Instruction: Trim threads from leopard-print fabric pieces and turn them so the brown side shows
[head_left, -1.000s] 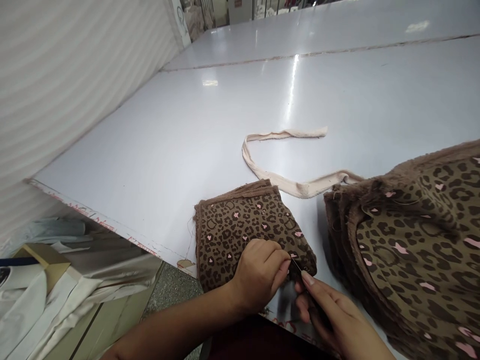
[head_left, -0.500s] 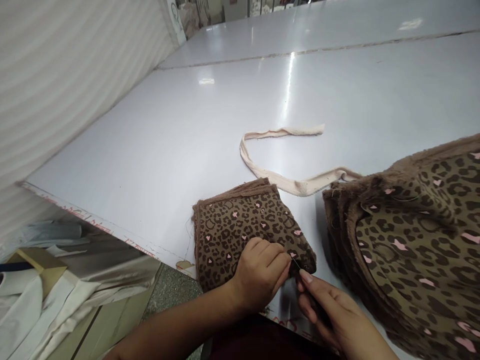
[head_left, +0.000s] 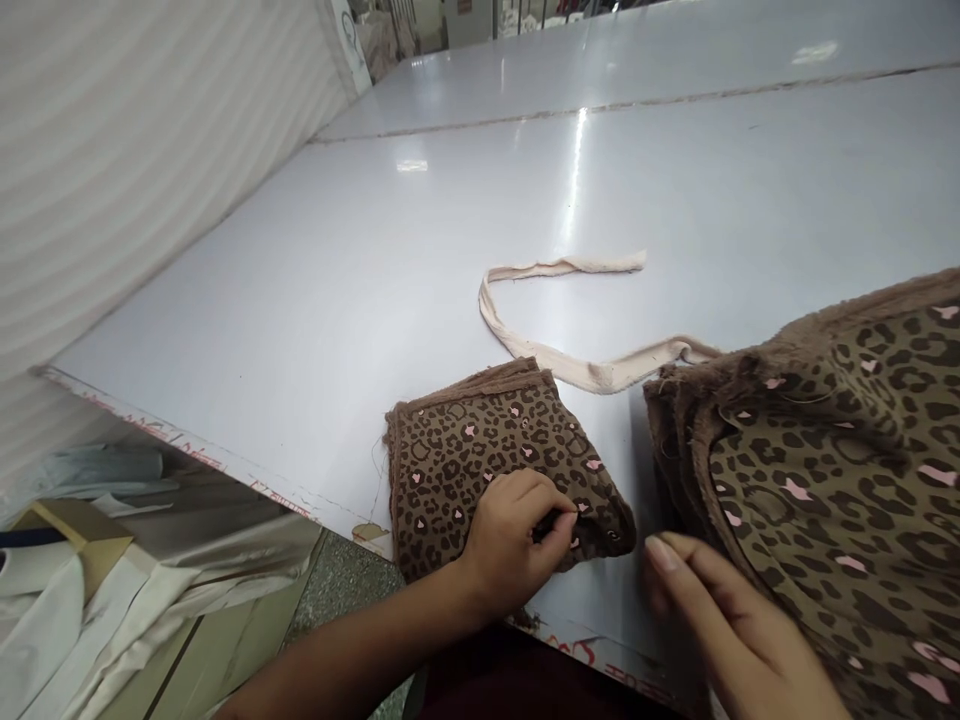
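Note:
My left hand (head_left: pixel 517 540) rests on a small stack of leopard-print fabric pieces (head_left: pixel 480 425) with fuzzy brown edges. Its thumb and forefinger are pinched together at the top piece, near the stack's right corner. Just right of that corner, apart from the fabric, is my right hand (head_left: pixel 735 620), its thumb and fingers drawn together and partly blurred. Whatever it holds is hidden by the hand. A larger stack of the same leopard-print cloth (head_left: pixel 825 500) lies beside and beyond the right hand.
A curved cream fabric strip (head_left: pixel 555 358) lies behind the small stack and reaches toward the large one. All of it is on a glossy white table (head_left: pixel 315 300). Ridged white material (head_left: pixel 150 150) rises at left, and pale cloth (head_left: pixel 105 610) sits below the table's edge.
My right hand has moved right and away from the small stack; the dark-handled tool with a thin metal tip is no longer visible. My left thumb and forefinger have shifted slightly.

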